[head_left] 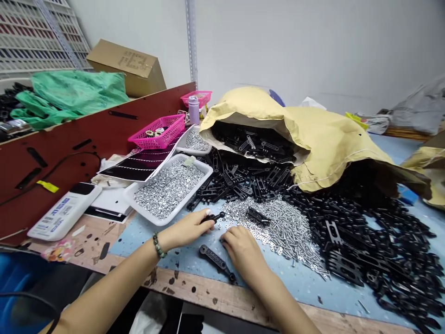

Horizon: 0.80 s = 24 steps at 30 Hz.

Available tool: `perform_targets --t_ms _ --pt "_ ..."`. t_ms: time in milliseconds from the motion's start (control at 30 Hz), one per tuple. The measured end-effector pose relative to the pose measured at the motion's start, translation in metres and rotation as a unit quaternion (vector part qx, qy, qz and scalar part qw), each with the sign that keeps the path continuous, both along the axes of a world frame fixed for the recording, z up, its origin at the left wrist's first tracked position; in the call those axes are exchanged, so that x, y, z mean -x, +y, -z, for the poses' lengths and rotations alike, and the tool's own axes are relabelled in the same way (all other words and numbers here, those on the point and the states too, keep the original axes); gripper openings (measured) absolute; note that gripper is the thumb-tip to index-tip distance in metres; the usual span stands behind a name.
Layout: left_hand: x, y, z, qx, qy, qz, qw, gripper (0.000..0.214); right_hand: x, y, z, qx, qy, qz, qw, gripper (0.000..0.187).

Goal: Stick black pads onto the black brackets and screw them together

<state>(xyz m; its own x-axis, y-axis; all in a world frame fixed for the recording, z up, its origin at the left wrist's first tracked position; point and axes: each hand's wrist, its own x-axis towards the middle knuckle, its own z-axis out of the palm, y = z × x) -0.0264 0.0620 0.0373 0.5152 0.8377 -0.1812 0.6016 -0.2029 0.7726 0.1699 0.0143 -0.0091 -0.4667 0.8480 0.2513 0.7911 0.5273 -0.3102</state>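
My left hand (186, 229) pinches a small black plastic link (212, 217) between thumb and fingertips. My right hand (241, 250) rests curled at the edge of a spread of silver screws and nuts (278, 227), and its fingertips hide whatever they may touch. Another black link (215, 262) lies on the blue mat (302, 290) just left of my right hand. Behind and to the right, a large heap of black plastic parts (368, 232) spills from a torn yellow paper sack (313, 139).
A white tray of silver nuts (168, 188) stands left of my hands, with a second tray (196, 141) behind it. Further back are a pink basket (158, 132) and a lilac bottle (193, 110). A red board (69, 153) rises at the left.
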Motion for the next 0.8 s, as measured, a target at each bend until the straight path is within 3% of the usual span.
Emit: perform_targets --t_ms 267,400,500,667,800 --pt "0.004 0.001 -0.002 -0.050 -0.018 0.021 0.998 0.019 -0.008 -0.004 0.004 -0.009 -0.026 0.058 0.998 0.015" --pt "0.002 0.002 -0.001 -0.065 -0.026 0.045 0.997 0.020 -0.012 -0.009 0.001 -0.009 0.077 0.054 0.996 0.003" --pt "0.000 0.001 0.003 -0.054 -0.011 0.114 0.992 0.021 -0.014 -0.014 0.002 -0.049 0.162 0.065 0.983 0.021" --pt "-0.001 -0.006 0.009 -0.064 0.026 0.173 0.983 0.027 -0.015 -0.026 0.017 -0.058 0.126 -0.040 0.989 0.024" --pt "0.008 -0.007 0.009 -0.066 0.042 0.167 0.983 0.030 -0.006 -0.027 0.024 -0.071 0.117 -0.045 0.990 0.024"
